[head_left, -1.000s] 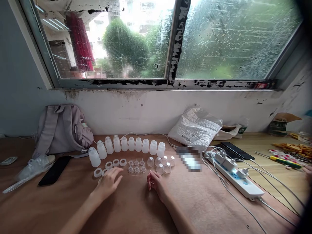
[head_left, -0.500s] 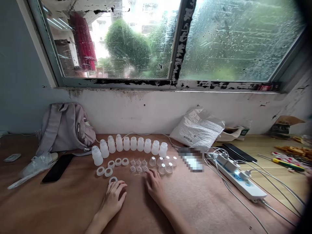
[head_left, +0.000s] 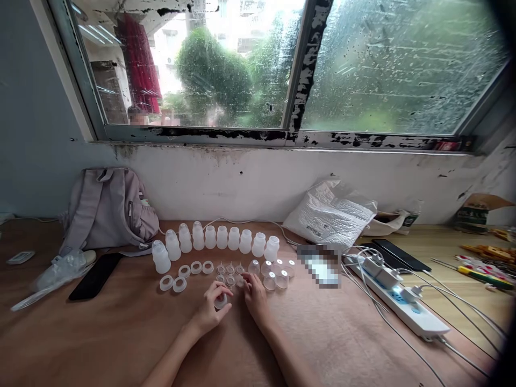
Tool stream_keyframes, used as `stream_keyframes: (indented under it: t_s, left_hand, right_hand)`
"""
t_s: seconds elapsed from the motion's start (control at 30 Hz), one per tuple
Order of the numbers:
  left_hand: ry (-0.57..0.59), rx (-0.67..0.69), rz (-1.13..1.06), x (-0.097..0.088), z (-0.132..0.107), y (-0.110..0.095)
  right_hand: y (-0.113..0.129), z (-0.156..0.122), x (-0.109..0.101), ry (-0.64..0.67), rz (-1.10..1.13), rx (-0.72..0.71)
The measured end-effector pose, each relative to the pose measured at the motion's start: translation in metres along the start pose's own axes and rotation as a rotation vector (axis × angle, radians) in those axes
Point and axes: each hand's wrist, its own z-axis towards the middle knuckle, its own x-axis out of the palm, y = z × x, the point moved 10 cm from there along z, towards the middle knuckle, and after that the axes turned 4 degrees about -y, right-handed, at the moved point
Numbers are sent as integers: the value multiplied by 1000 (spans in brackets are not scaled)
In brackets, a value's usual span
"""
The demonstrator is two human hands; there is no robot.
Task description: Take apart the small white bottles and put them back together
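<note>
My left hand point(head_left: 212, 308) is curled around a small white ring point(head_left: 221, 302) just above the brown table point(head_left: 121, 333). My right hand point(head_left: 255, 294) reaches to the small clear nozzle pieces point(head_left: 229, 274), its fingertips pinching at one by the group's right end. Behind them stands a curved row of several translucent little bottles point(head_left: 217, 241). White rings point(head_left: 186, 271) lie to the left of the nozzles, and clear domed caps point(head_left: 276, 271) lie to the right.
A grey backpack point(head_left: 107, 207) leans on the wall at the left, with a black phone point(head_left: 94, 276) and a plastic bag point(head_left: 56, 271) in front. To the right lie a white plastic bag point(head_left: 332, 212), a power strip point(head_left: 403, 301) with cables, a second phone point(head_left: 401, 254) and a screwdriver point(head_left: 479, 274).
My left hand has picked up the ring near the table's front and carried it right, toward the middle. My right hand has moved forward onto the nozzle pieces.
</note>
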Motion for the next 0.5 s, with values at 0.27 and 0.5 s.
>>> stream_keyframes:
  t_s: [0.27, 0.5]
  left_hand:
    - [-143, -44, 357, -12, 0, 23]
    - [-90, -16, 444, -4, -2, 19]
  right_hand:
    - [-15, -2, -3, -51, -98, 73]
    - [-17, -1, -5, -59, 14, 168]
